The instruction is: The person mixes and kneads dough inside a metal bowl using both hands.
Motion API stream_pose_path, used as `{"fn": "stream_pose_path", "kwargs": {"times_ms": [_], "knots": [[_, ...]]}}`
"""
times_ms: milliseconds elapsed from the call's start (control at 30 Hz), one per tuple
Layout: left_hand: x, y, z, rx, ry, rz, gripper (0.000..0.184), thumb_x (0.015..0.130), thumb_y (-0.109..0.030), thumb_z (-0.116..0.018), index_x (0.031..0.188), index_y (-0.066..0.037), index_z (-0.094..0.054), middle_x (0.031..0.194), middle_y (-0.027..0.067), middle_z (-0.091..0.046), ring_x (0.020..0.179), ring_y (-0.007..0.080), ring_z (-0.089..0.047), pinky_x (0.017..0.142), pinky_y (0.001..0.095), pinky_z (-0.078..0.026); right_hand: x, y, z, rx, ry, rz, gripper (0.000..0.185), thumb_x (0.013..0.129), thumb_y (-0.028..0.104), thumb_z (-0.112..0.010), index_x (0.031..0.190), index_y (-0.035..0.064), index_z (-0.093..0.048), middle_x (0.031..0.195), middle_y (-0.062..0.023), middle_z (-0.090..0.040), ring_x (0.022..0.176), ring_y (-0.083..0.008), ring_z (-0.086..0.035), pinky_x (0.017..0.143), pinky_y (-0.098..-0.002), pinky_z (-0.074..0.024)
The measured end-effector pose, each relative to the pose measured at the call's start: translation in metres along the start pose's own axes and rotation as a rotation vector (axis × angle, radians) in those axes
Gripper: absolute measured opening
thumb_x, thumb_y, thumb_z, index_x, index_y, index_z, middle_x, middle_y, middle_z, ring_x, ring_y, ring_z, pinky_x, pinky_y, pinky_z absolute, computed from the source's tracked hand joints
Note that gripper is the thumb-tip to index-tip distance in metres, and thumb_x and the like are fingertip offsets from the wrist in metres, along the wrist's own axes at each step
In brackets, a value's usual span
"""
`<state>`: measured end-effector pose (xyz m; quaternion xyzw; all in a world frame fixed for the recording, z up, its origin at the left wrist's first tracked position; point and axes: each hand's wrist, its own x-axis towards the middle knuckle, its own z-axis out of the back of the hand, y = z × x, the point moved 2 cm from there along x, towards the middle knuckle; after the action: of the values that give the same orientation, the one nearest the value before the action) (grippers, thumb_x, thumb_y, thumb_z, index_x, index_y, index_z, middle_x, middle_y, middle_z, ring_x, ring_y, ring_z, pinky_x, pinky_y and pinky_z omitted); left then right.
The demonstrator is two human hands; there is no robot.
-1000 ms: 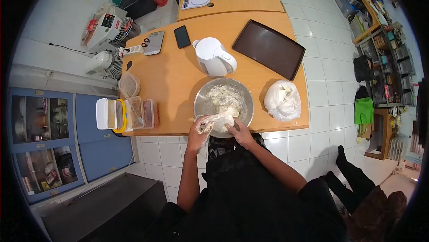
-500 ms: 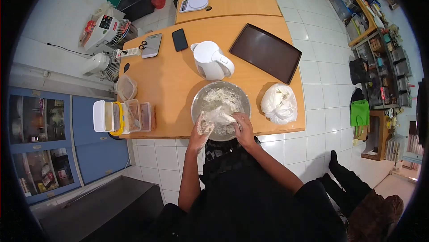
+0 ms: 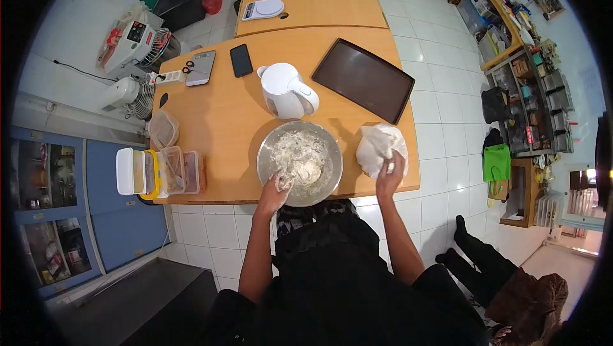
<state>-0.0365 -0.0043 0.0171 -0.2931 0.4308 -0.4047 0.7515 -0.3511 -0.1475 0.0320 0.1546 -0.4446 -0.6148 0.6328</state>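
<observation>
A steel bowl [image 3: 264, 170] holding floury, lumpy dough [image 3: 300, 162] sits at the table's near edge. My left hand [image 3: 274, 194] is at its lower left rim, dough stuck to its fingers, which are apart and touch the edge of the mixture. To the right of the bowl rests a white plastic bag [image 3: 371, 157]. My right hand [image 3: 391, 173] is at that bag with its fingers closed on crumpled white plastic; where the held plastic ends and the bag begins is hard to see.
A white kettle [image 3: 280, 89] stands behind the bowl, a dark tray [image 3: 364, 80] behind the bag. Plastic containers [image 3: 172, 170], a phone [image 3: 241, 60], scissors and a scale [image 3: 201, 68] are to the left. Another person's legs [image 3: 476, 256] show at lower right.
My right hand has moved right from above the bowl to the white bag, and the plastic is gone from over the bowl. My left hand has let go of it. The view has shifted.
</observation>
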Motion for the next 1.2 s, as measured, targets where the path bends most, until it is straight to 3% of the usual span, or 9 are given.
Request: {"fn": "stream_pose_path", "kwargs": {"times_ms": [200,333,533,633,733,933,1033,1133,1200], "knots": [[0.01,-0.003,-0.003,0.04,0.036,-0.037,0.055,0.082,-0.017,-0.064,0.132,-0.002,-0.046,0.116,0.0255,-0.058,0.11,0.0391,-0.056,0.095,0.0398,-0.043,0.006,-0.059,-0.011,-0.222,0.183,-0.116,0.035,0.081,0.004,-0.061,0.116,0.0049,-0.056,0.117,-0.0159,-0.055,0.114,-0.0335,-0.05,0.097,-0.0438,-0.0384],[0.019,0.005,-0.012,0.073,0.053,-0.054,0.058,0.078,-0.015,-0.065,0.132,-0.003,-0.046,0.118,0.0278,-0.056,0.111,0.0411,-0.054,0.096,0.0414,-0.043,-0.006,-0.069,-0.021,-0.32,0.371,-0.292,0.051,0.081,0.023,-0.064,0.128,0.0098,-0.047,0.13,-0.0121,-0.049,0.127,-0.0297,-0.04,0.103,-0.0536,-0.0265],[0.039,0.025,-0.04,0.31,0.008,0.011,0.073,0.069,-0.012,-0.069,0.137,-0.005,-0.041,0.133,0.0339,-0.041,0.119,0.0458,-0.046,0.101,0.0447,-0.04,-0.017,-0.051,-0.009,-0.271,0.24,-0.152,0.055,0.084,0.025,-0.063,0.131,0.0069,-0.044,0.137,-0.0182,-0.042,0.135,-0.0365,-0.028,0.107,-0.053,-0.0205],[0.057,0.034,-0.056,0.373,0.025,-0.002,0.085,0.067,-0.013,-0.072,0.142,-0.009,-0.033,0.137,0.0353,-0.035,0.126,0.0473,-0.039,0.105,0.0467,-0.037,-0.016,-0.02,-0.001,-0.248,0.048,0.016,0.054,0.084,0.023,-0.063,0.13,0.0023,-0.044,0.136,-0.0226,-0.04,0.132,-0.04,-0.03,0.106,-0.053,-0.0209],[0.06,0.02,-0.078,0.46,0.067,-0.007,0.09,0.069,-0.011,-0.072,0.145,-0.012,-0.026,0.139,0.0338,-0.034,0.127,0.0474,-0.038,0.104,0.0492,-0.036,-0.037,0.001,-0.016,-0.176,0.173,-0.013,0.055,0.085,0.019,-0.063,0.131,-0.0022,-0.04,0.132,-0.0272,-0.037,0.126,-0.041,-0.035,0.105,-0.0482,-0.0262],[0.054,0.018,-0.063,0.336,-0.018,-0.217,0.062,0.072,0.005,-0.06,0.131,-0.008,-0.047,0.127,0.031,-0.048,0.117,0.0472,-0.046,0.098,0.049,-0.041,-0.074,0.052,-0.076,0.041,0.61,-0.258,0.06,0.082,0.005,-0.059,0.134,-0.0031,-0.029,0.122,-0.0304,-0.039,0.114,-0.0476,-0.043,0.095,-0.0481,-0.0394],[0.063,0.008,-0.054,0.38,0.101,0.0,0.052,0.07,0.004,-0.06,0.121,-0.003,-0.055,0.118,0.0297,-0.054,0.113,0.0451,-0.049,0.094,0.0483,-0.042,-0.075,0.049,-0.087,-0.025,0.647,-0.356,0.062,0.079,-0.002,-0.054,0.135,0.0016,-0.028,0.118,-0.0304,-0.04,0.108,-0.0507,-0.047,0.09,-0.0521,-0.0428],[0.071,0.017,-0.064,0.524,0.092,-0.039,0.054,0.069,0.0,-0.063,0.122,0.0,-0.053,0.117,0.0285,-0.056,0.113,0.0429,-0.05,0.094,0.0479,-0.042,-0.076,0.054,-0.086,-0.039,0.639,-0.395,0.065,0.077,-0.004,-0.052,0.137,0.0066,-0.027,0.117,-0.0303,-0.04,0.104,-0.0517,-0.049,0.088,-0.0526,-0.0437],[0.065,0.017,-0.061,0.288,0.129,-0.171,0.056,0.068,0.0,-0.064,0.123,0.001,-0.052,0.116,0.0287,-0.056,0.112,0.043,-0.051,0.094,0.0479,-0.042,-0.074,0.059,-0.081,-0.024,0.646,-0.388,0.067,0.078,-0.003,-0.053,0.138,0.008,-0.026,0.117,-0.0305,-0.04,0.103,-0.0518,-0.05,0.088,-0.0527,-0.0437]]}}
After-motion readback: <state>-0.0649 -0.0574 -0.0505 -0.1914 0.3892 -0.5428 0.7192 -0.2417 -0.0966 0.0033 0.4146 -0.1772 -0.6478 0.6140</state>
